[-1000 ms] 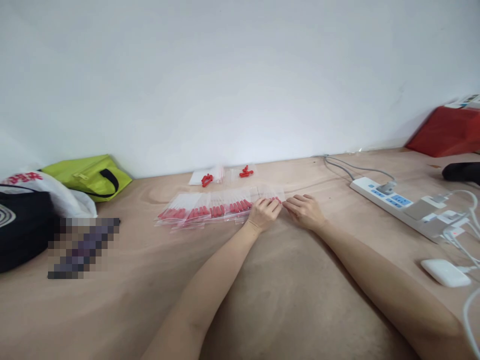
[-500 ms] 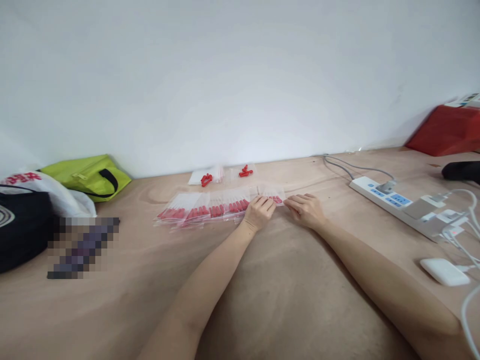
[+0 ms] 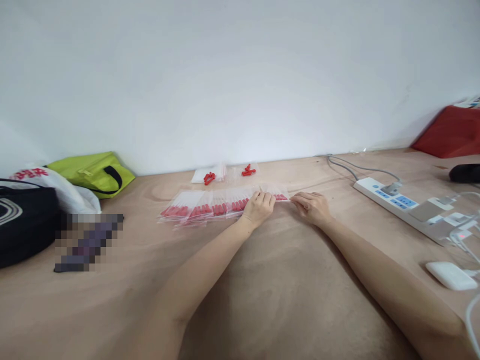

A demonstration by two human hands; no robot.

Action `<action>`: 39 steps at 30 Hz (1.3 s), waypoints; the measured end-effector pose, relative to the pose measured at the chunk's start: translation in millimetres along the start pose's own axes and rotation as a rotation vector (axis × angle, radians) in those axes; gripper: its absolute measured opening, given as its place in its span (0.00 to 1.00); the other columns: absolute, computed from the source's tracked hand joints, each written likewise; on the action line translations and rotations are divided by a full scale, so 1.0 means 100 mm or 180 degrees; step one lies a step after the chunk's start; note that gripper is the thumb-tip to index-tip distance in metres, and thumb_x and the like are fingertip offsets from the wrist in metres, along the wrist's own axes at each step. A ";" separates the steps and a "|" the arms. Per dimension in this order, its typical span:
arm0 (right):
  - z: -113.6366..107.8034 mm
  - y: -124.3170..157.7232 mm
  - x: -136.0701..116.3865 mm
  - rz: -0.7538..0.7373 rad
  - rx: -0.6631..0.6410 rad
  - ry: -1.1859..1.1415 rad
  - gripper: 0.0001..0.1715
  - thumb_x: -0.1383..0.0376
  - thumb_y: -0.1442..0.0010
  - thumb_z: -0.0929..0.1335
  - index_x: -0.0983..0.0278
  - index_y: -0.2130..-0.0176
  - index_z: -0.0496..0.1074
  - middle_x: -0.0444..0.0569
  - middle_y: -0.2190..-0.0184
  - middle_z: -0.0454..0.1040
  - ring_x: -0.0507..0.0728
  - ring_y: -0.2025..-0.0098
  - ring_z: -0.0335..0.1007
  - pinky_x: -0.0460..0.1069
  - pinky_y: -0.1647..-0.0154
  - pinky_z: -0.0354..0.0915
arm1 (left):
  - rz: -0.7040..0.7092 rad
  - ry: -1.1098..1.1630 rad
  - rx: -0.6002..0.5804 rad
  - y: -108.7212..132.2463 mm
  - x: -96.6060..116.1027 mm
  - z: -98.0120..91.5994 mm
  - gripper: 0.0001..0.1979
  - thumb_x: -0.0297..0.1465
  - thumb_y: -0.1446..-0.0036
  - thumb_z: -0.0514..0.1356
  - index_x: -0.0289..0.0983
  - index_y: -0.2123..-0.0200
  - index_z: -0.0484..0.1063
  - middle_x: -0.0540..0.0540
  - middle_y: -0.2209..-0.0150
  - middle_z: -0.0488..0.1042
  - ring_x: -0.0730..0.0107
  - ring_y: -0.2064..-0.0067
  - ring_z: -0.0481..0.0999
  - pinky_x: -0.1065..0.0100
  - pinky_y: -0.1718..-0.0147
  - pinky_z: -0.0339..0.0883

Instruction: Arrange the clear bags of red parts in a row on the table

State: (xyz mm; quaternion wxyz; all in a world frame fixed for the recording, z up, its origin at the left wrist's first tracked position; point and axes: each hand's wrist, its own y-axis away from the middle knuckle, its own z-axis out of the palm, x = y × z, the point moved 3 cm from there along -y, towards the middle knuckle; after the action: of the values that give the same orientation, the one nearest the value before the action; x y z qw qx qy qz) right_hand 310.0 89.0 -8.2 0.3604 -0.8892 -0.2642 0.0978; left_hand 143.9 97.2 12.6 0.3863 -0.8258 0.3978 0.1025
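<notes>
Several clear zip bags [image 3: 195, 200] with small red pieces in them overlap in a row on the wooden table. At the row's right end lies one more zip bag [image 3: 280, 192], red pieces showing inside. My left hand [image 3: 258, 207] is closed, its fingers pinching this bag's near edge from the left. Its right corner is between the thumb and fingers of my right hand [image 3: 311, 207], also closed. The fingertips partly hide the edge. Behind the row, loose red pieces [image 3: 209, 178] and a second small group of red pieces [image 3: 248, 170] lie on flat bags.
To the right are a white power strip [image 3: 397, 200] with plugs and cables, a white charger case [image 3: 451, 276] and a red bag [image 3: 450, 132]. On the left sit a lime-green bag [image 3: 90, 170], a black bag [image 3: 26, 225] and a blurred-out dark object [image 3: 90, 245]. A wall stands behind.
The view has shifted slightly, moving everything a little to the right. Both hands keep their pinch at the right-end bag, with the fingers only slightly changed.
</notes>
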 end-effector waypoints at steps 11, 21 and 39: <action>0.09 -0.01 0.06 -0.0058 -0.0659 0.0151 0.13 0.70 0.45 0.60 0.61 0.67 0.73 0.46 0.67 0.74 0.53 0.64 0.65 0.47 0.68 0.51 | -0.0402 0.0370 -0.0951 0.11 0.09 -0.09 0.07 0.22 0.46 0.50 0.30 0.64 0.65 0.42 0.68 0.70 0.64 0.64 0.70 0.65 0.65 0.63; -0.03 -0.06 -0.04 0.0204 -0.0573 -0.0289 0.21 0.52 0.48 0.64 0.60 0.58 0.71 0.50 0.60 0.70 0.57 0.59 0.62 0.52 0.58 0.50 | -0.0996 0.0698 -0.0947 1.32 -1.20 -0.57 0.18 0.39 0.47 0.53 0.38 0.55 0.66 0.41 0.51 0.67 0.57 0.49 0.65 0.54 0.50 0.58; 0.46 -0.65 -0.93 0.0053 -0.0852 -0.1050 0.13 0.69 0.42 0.56 0.62 0.63 0.67 0.49 0.61 0.70 0.53 0.64 0.67 0.46 0.69 0.57 | -0.1837 0.0408 -0.0082 1.36 -1.20 -0.50 0.13 0.30 0.43 0.48 0.37 0.63 0.72 0.47 0.65 0.76 0.66 0.65 0.75 0.68 0.67 0.66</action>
State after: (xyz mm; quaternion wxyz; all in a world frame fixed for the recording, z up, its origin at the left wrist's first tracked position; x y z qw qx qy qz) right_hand 188.8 104.7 2.3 0.1901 -0.9032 -0.3230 0.2090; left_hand -42.7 78.6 28.4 0.3630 -0.9145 0.1687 -0.0589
